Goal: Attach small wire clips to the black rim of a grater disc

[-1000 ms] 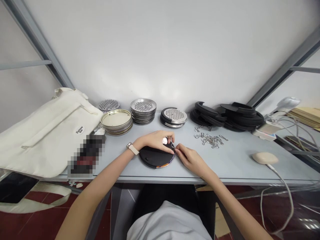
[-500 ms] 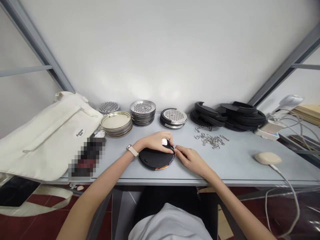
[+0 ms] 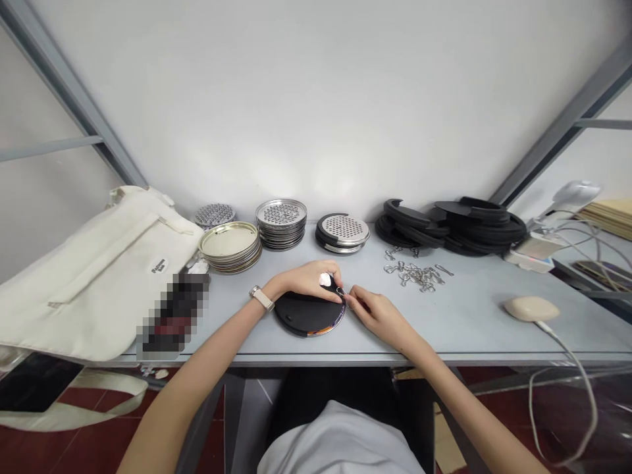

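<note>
Grey and flat, the counter (image 3: 469, 316) runs along a plain white wall, with both hands meeting near its front edge. Under the left hand (image 3: 309, 278) lies a round black disc (image 3: 307, 312) with a shiny coloured rim; the fingers press down on its far edge, pinning it flat. The right hand (image 3: 378, 311) comes in from the other side, its grip pressed together on a small metal clip (image 3: 342, 291) at the disc's far right rim, just where the left thumb and forefinger touch. So the disc sits directly below the left grip and just left of the right one.

Beyond the right hand, well apart, lies a loose heap of metal clips (image 3: 419, 274), and behind that, stacks of black rings (image 3: 451, 227). Beyond the left hand stand stacks of metal plates (image 3: 281, 222), some with holes. Far out to the left rests a white bag (image 3: 89, 270); to the right, a mouse (image 3: 530, 307).
</note>
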Demonstrator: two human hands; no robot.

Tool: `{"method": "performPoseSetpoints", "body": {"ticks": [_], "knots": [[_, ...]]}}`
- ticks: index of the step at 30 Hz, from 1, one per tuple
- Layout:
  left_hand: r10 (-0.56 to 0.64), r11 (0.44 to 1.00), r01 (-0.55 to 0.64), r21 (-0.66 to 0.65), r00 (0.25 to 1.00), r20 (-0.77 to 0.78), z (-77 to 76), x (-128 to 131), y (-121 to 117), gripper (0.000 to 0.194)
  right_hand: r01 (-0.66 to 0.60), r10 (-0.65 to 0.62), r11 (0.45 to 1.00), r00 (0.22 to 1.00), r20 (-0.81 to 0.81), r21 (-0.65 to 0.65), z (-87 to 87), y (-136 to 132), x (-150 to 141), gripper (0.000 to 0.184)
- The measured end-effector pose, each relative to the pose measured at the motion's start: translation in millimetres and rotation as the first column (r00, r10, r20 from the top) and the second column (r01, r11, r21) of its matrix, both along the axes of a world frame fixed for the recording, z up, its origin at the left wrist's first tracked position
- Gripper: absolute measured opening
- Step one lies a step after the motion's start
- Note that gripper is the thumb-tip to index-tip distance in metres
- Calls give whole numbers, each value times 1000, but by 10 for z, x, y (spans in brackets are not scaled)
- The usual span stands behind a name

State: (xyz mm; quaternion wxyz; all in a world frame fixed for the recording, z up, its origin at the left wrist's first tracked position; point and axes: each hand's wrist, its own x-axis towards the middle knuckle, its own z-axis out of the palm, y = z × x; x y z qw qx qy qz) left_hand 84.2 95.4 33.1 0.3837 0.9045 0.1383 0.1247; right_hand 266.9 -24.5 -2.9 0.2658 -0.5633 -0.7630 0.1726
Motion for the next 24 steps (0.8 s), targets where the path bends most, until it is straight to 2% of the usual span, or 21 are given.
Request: {"method": "performPoseSetpoints", "body": {"ticks": [6, 12, 19, 22, 24], "knots": [[-9, 1000, 9, -6, 1000, 30, -19, 7, 6, 24, 17, -19, 999, 998, 52, 38, -11, 19, -25, 26], [-16, 999, 18, -45, 999, 42, -18, 10, -3, 22, 11, -11, 1000, 1000, 24, 21, 23, -6, -22, 26], [12, 1000, -12, -3, 999, -53, 45, 8, -49, 21, 27, -27, 1000, 998, 58, 16, -19, -11, -23, 21], [0, 1000, 0, 4, 999, -35, 45, 16, -39, 19, 65, -64, 997, 997, -35, 30, 41, -3, -54, 19], [-25, 1000, 25, -7, 1000, -4, 42, 20, -27, 17, 111, -95, 989, 983, -156, 96, 170, -81, -105, 16]]}}
